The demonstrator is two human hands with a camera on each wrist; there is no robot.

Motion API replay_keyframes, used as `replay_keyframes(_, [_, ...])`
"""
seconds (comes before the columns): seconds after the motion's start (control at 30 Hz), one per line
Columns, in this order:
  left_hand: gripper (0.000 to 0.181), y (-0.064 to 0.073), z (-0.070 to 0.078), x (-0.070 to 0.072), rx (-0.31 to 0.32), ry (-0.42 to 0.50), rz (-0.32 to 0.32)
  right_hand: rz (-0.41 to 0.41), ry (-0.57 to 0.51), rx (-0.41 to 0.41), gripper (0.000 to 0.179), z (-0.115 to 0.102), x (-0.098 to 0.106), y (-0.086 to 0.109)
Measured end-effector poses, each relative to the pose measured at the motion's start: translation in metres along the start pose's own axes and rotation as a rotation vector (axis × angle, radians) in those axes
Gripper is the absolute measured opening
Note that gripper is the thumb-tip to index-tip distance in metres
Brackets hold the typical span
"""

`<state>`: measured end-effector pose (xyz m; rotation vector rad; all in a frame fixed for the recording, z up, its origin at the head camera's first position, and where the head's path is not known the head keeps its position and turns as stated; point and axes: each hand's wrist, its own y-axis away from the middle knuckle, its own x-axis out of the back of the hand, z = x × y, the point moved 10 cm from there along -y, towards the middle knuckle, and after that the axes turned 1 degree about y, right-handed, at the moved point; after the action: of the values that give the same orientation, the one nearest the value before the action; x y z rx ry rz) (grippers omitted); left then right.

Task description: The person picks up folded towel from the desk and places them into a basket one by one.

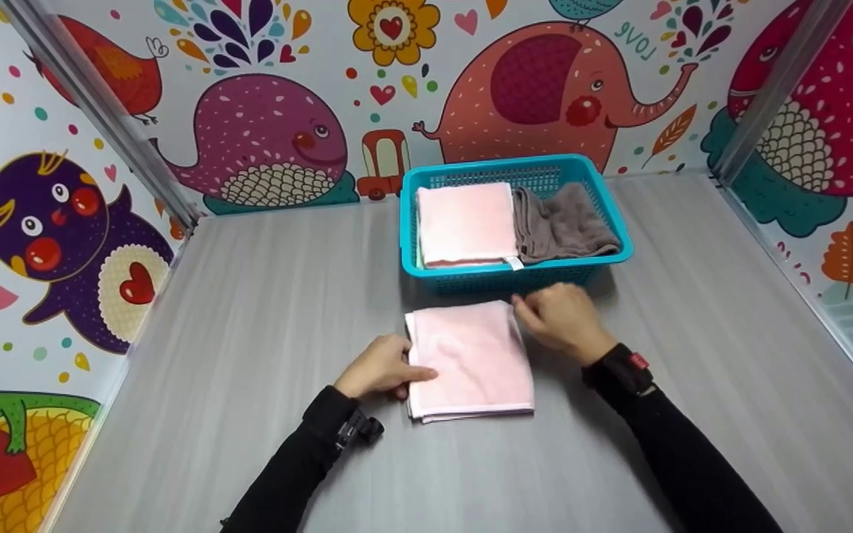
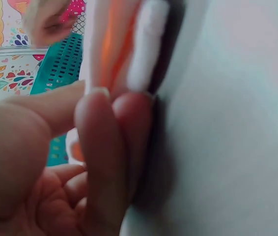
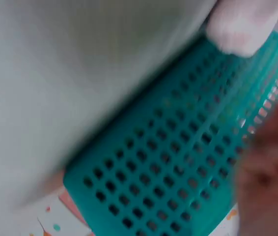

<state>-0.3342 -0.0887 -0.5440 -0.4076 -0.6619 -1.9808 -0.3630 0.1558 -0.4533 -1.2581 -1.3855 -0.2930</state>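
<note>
A folded pink towel (image 1: 471, 359) with white edging lies on the table in front of the basket. My left hand (image 1: 382, 369) pinches its left edge, thumb on top and fingers beneath. Up close in the left wrist view, the fingertips (image 2: 97, 110) press against the stacked folds (image 2: 114, 49). My right hand (image 1: 563, 318) hovers by the towel's far right corner, its fingers loosely bent. In the right wrist view that hand is blurred, and a gap shows between it and the towel (image 3: 239, 29).
Just behind the towel stands a teal plastic basket (image 1: 515, 272) with perforated sides. Inside it are a folded pink towel (image 1: 466, 223) at left and folded grey-brown towels (image 1: 567, 226) at right. Cartoon-printed walls (image 1: 271, 141) border the grey table (image 1: 263, 296) at the back and sides.
</note>
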Motion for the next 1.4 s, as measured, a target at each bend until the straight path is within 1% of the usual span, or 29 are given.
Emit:
replay_keyframes(0.07, [0.028,-0.001,-0.002,0.0,0.01,0.019,-0.001,-0.181,0.006,-0.111,0.054,0.005,-0.023,0.006])
replay_keyframes(0.1, [0.029,-0.001,-0.004,-0.001,0.016,0.025,-0.003,-0.257,0.002,-0.152,0.053,0.007,-0.032,0.009])
replay_keyframes(0.17, [0.03,-0.002,-0.006,-0.002,0.028,0.036,-0.006,-0.374,-0.014,-0.191,0.05,0.005,-0.047,0.015])
replay_keyframes(0.2, [0.031,-0.003,-0.006,-0.002,0.034,0.042,-0.007,-0.414,-0.034,-0.192,0.048,0.002,-0.052,0.017])
replay_keyframes(0.23, [0.032,-0.003,-0.007,-0.002,0.04,0.046,-0.006,-0.442,-0.053,-0.183,0.045,-0.001,-0.056,0.018])
replay_keyframes(0.33, [0.032,-0.004,-0.008,-0.002,0.047,0.052,0.0,-0.491,-0.096,-0.157,0.042,-0.01,-0.063,0.018])
replay_keyframes(0.47, [0.027,-0.004,-0.006,-0.004,0.021,0.06,-0.003,-0.52,-0.111,-0.143,0.04,-0.016,-0.066,0.018])
replay_keyframes(0.63, [0.021,-0.005,0.002,-0.007,-0.051,0.033,0.0,-0.505,-0.115,-0.075,0.039,-0.021,-0.062,0.015])
replay_keyframes(0.73, [0.019,-0.005,0.009,-0.006,-0.093,0.004,0.014,-0.481,-0.138,-0.056,0.039,-0.021,-0.057,0.012])
replay_keyframes(0.8, [0.018,-0.004,0.015,-0.002,-0.117,-0.014,0.028,-0.464,-0.172,-0.051,0.039,-0.023,-0.051,0.01])
replay_keyframes(0.87, [0.017,0.001,0.023,0.005,-0.143,-0.019,0.04,-0.436,-0.214,-0.034,0.037,-0.027,-0.04,0.006])
replay_keyframes(0.93, [0.015,0.007,0.032,0.015,-0.168,-0.003,0.052,-0.391,-0.245,0.002,0.033,-0.036,-0.023,0.0])
replay_keyframes(1.07, [0.015,0.021,0.048,0.034,-0.212,0.093,0.064,-0.29,-0.267,0.073,0.024,-0.053,0.012,-0.011])
replay_keyframes(1.17, [0.015,0.025,0.057,0.042,-0.239,0.15,0.074,-0.238,-0.267,0.089,0.02,-0.057,0.027,-0.016])
replay_keyframes(1.23, [0.015,0.025,0.063,0.046,-0.266,0.154,0.094,-0.215,-0.261,0.089,0.018,-0.056,0.033,-0.02])
replay_keyframes(1.3, [0.016,0.021,0.07,0.051,-0.301,0.145,0.126,-0.202,-0.265,0.068,0.016,-0.049,0.038,-0.024])
replay_keyframes(1.4, [0.02,0.01,0.085,0.06,-0.373,0.117,0.196,-0.165,-0.265,0.027,0.012,-0.034,0.048,-0.034])
